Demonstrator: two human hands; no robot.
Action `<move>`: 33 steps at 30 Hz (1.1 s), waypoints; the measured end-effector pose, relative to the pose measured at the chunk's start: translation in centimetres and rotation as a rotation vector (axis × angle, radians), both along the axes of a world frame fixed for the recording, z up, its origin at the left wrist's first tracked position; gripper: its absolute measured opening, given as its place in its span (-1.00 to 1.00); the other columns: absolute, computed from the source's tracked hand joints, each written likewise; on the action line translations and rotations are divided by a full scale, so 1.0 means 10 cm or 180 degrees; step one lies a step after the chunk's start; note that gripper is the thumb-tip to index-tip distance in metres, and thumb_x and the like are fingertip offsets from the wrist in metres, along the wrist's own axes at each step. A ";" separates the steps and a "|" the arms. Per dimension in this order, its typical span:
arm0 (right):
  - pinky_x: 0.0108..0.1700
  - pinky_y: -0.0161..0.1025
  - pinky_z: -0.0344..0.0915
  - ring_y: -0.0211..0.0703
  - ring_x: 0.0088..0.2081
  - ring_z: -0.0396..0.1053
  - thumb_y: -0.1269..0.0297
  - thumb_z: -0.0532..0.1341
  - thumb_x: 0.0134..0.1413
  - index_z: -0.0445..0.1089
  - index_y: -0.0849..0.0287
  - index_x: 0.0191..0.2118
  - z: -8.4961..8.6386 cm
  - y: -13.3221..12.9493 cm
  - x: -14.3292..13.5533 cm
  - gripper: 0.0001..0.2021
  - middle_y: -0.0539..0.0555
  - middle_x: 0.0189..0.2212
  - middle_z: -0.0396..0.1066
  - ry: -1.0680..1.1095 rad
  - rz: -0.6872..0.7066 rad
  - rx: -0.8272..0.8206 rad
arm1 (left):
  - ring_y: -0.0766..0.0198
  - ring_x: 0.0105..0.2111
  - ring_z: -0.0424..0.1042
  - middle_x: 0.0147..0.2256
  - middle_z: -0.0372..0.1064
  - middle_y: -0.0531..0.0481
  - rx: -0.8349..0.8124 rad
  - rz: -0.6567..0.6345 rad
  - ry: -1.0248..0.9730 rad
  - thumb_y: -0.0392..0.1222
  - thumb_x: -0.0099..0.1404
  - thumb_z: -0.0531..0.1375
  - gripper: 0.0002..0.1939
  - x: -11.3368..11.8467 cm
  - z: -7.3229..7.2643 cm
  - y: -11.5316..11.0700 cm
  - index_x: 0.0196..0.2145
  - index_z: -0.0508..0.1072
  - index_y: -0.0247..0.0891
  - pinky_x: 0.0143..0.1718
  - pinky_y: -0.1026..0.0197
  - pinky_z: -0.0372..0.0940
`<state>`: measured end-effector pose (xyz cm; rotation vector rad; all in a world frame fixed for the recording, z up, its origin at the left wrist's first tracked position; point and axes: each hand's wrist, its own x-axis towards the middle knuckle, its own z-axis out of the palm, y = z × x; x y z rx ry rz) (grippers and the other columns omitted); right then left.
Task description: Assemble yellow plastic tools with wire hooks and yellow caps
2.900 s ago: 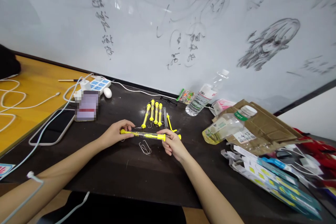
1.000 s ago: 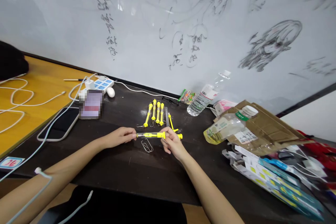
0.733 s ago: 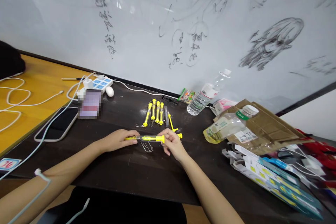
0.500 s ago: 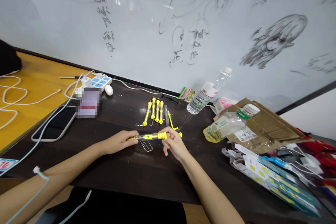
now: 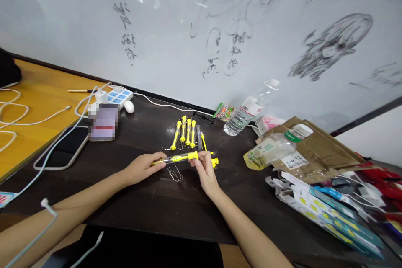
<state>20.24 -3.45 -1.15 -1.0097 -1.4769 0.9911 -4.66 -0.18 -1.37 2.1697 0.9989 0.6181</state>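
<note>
A spring scale, a clear tube with yellow parts inside and a yellow cap at its right end, is held nearly level above the dark table. My left hand grips its left end between thumb and fingers. At the other end, my right hand pinches the yellow cap. Below the tube lie bent metal wire hooks. Several more spring scales with hooks lie side by side behind it. Beside them are an empty clear tube and a yellow rod. Another yellow part is partly behind my right hand.
To the left lie a phone, a blurred device, a power strip and white cables. At the right stand or lean a water bottle, a drink bottle, cardboard and an opened box. A whiteboard rises behind.
The spring scale's right end has tilted up slightly. My right hand has shifted its fingers around the yellow cap, curling them closer. My left hand keeps its grip, and the view has turned a little.
</note>
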 end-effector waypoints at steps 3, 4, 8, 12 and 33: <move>-0.19 -0.21 0.17 -0.15 -0.29 0.21 0.16 0.05 0.21 0.19 0.10 -0.32 0.00 0.00 0.02 -0.85 0.03 -0.36 0.20 -0.0486 -0.0067 0.0281 | 0.20 -0.28 0.38 -0.25 0.41 0.01 0.0062 0.0006 -0.0064 0.01 0.37 -0.03 -0.70 0.03 0.01 -0.02 -0.13 0.34 -0.21 -0.22 0.26 0.18; -0.21 -0.22 0.15 -0.15 -0.31 0.18 0.16 0.04 0.22 0.20 0.11 -0.35 0.01 0.00 0.02 -0.83 0.02 -0.38 0.17 -0.0620 -0.0092 0.0352 | 0.20 -0.26 0.38 -0.23 0.41 0.00 0.0105 -0.0007 -0.0055 0.01 0.38 -0.04 -0.70 0.03 0.01 -0.02 -0.13 0.34 -0.21 -0.22 0.26 0.18; -0.24 -0.23 0.11 -0.16 -0.34 0.13 0.18 0.00 0.25 0.19 0.11 -0.37 0.01 0.01 0.02 -0.81 0.01 -0.41 0.13 -0.0856 -0.0170 0.0387 | 0.20 -0.28 0.39 -0.23 0.42 0.00 0.0404 -0.0024 0.0275 0.03 0.38 -0.04 -0.69 0.05 0.04 -0.06 -0.12 0.34 -0.20 -0.26 0.27 0.17; -0.20 -0.22 0.13 -0.14 -0.30 0.16 0.20 -0.02 0.28 0.19 0.09 -0.31 0.00 -0.03 -0.03 -0.84 0.02 -0.37 0.16 -0.0879 -0.0033 0.0232 | 0.18 -0.33 0.43 -0.21 0.45 0.00 0.0619 0.0144 0.0654 0.13 0.33 0.03 -0.59 0.07 0.03 -0.10 0.00 0.31 -0.13 -0.33 0.28 0.16; -0.17 -0.18 0.15 -0.14 -0.26 0.15 0.28 -0.06 0.27 0.11 0.15 -0.24 0.01 -0.02 0.07 -0.90 0.06 -0.30 0.16 -0.1708 0.0327 0.0670 | 0.18 -0.31 0.48 -0.25 0.48 0.00 0.0371 -0.0212 0.0880 0.12 0.41 -0.10 -0.57 0.03 0.10 -0.07 0.03 0.29 -0.16 -0.30 0.28 0.22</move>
